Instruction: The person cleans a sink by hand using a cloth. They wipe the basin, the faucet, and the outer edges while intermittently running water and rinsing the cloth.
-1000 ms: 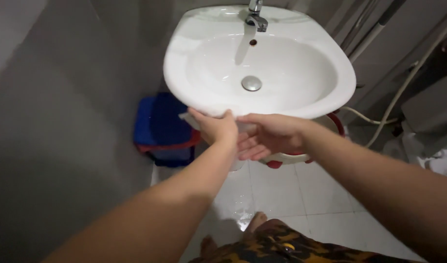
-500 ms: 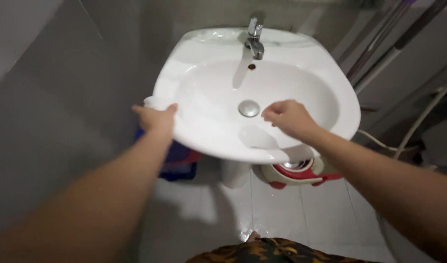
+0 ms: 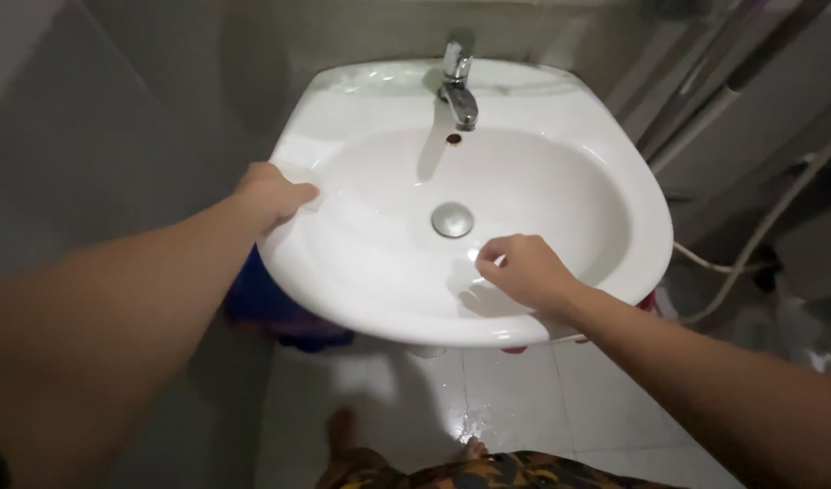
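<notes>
A white wall-hung basin [image 3: 606,181] fills the middle of the view, seen from above. The person's left hand [image 3: 272,193] rests on the basin's left rim, fingers curled over the edge with the fingertips lying on the inner slope — a loose hold on the rim itself, nothing else in the hand. The right hand [image 3: 524,270] is inside the bowl near its front right edge, fingers bent and drawn together with their tips on or just above the wet white surface; whether anything small is pinched between them cannot be told from this view.

The round metal drain stopper [image 3: 453,219] sits at the bottom of the bowl, just up and left of the right hand and well apart from the left hand. At the back edge stands a chrome tap [image 3: 458,80], its spout pointing forward over the bowl, with a small overflow hole [image 3: 453,139] just beneath it.

Under the basin's left front edge a blue container [image 3: 271,303] shows on the pale tiled floor [image 3: 524,398], and a sliver of something red [image 3: 649,302] peeks out under the right front edge. A pale hose [image 3: 750,249] loops down the wall beyond the basin's right edge. At the bottom of the view, patterned dark-and-yellow cloth [image 3: 470,473] — the person's garment — is visible.
</notes>
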